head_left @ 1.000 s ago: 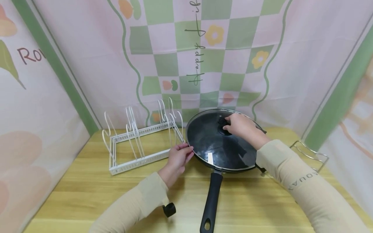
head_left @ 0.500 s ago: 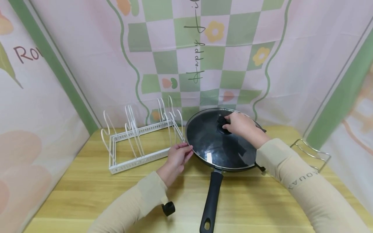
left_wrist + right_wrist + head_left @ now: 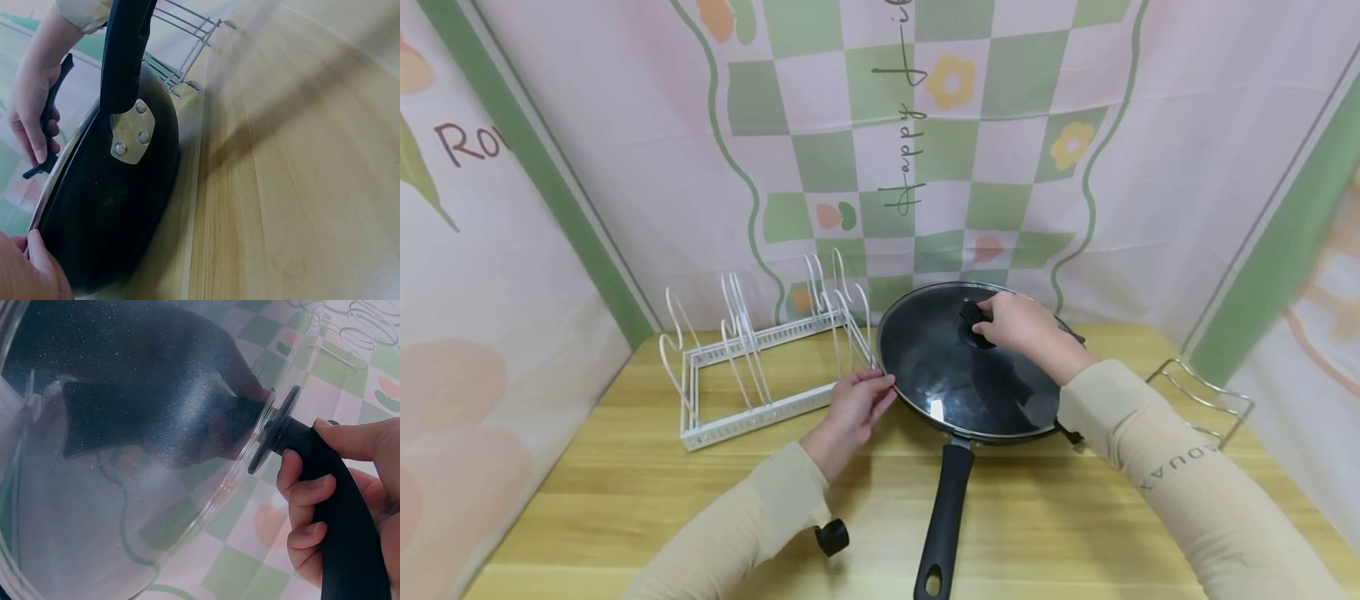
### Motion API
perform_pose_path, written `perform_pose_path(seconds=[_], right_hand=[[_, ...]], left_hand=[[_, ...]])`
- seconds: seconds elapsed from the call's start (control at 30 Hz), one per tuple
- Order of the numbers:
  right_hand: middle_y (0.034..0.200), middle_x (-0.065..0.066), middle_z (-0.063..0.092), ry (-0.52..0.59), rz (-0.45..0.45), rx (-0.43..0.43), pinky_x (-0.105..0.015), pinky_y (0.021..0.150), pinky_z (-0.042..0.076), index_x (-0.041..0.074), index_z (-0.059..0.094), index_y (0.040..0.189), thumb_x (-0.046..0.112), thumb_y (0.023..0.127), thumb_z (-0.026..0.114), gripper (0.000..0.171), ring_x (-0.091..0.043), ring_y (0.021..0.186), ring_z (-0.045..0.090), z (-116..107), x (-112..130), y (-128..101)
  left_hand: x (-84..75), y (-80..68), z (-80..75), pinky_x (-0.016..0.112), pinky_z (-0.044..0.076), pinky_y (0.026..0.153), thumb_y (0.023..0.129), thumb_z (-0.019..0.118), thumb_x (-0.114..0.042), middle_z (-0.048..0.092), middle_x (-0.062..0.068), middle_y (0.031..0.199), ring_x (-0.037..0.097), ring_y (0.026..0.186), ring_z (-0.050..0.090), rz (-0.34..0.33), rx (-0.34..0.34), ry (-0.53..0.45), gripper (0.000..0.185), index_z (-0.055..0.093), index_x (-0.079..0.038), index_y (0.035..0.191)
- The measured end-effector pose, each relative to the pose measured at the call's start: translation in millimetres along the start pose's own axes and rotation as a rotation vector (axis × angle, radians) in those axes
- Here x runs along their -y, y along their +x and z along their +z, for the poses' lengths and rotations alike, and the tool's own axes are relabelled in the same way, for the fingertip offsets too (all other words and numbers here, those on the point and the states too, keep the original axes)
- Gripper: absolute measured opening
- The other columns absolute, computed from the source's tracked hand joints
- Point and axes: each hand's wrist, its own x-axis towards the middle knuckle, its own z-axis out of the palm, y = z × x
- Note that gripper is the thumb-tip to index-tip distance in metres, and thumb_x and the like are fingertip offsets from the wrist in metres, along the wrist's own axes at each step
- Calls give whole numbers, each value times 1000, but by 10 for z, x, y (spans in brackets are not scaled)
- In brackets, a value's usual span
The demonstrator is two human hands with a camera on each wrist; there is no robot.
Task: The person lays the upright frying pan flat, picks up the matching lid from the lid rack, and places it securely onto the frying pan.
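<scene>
A round glass pan lid (image 3: 925,358) with a metal rim covers a black frying pan (image 3: 119,206), whose long black handle (image 3: 945,517) points toward me. My right hand (image 3: 1028,327) grips the lid's black handle (image 3: 344,519), thumb on one side and fingers curled round the other in the right wrist view. At the left edge of the lid, my left hand (image 3: 853,410) pinches the rim between thumb and fingers. In the left wrist view the left thumb (image 3: 42,253) lies at the seam of lid and pan. The right sleeve partly hides the pan's right side.
A white rack (image 3: 760,412) with several upright wire loops stands left of the pan. Right of the pan is a metal wire rack (image 3: 1206,392), partly behind the right sleeve. Both stand on a wooden table (image 3: 625,500), with patterned cloth (image 3: 880,167) hanging behind.
Both hands keep their places on the lid. The view has shifted slightly, and the bright reflection on the glass has become smaller; the pan and racks stay put.
</scene>
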Motion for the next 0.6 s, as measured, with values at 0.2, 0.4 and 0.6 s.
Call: perform_pose_path(seconds=[0.2, 0.4, 0.6], right_hand=[[144, -30, 51, 6, -7, 5, -57, 92, 48, -1, 53, 146, 27, 102, 64, 54, -49, 126, 52, -1, 7, 8], [145, -30, 50, 32, -10, 13, -58, 95, 47, -1, 54, 145, 26, 101, 64, 53, -47, 126, 53, 3, -10, 39], [143, -31, 52, 47, -20, 19, -60, 99, 45, -4, 56, 142, 24, 99, 66, 52, -46, 126, 53, -14, -38, 65]], left_hand=[[7, 11, -10, 20, 58, 71, 93, 60, 15, 59, 6, 86, 10, 69, 60, 6, 6, 26, 19, 55, 4, 107], [-4, 23, -10, 19, 58, 68, 92, 60, 17, 58, 5, 83, 10, 67, 60, 21, 22, 42, 19, 54, 4, 105], [-17, 71, -10, 18, 57, 65, 92, 59, 17, 56, 7, 82, 11, 66, 58, 11, 55, 92, 20, 52, 4, 105]])
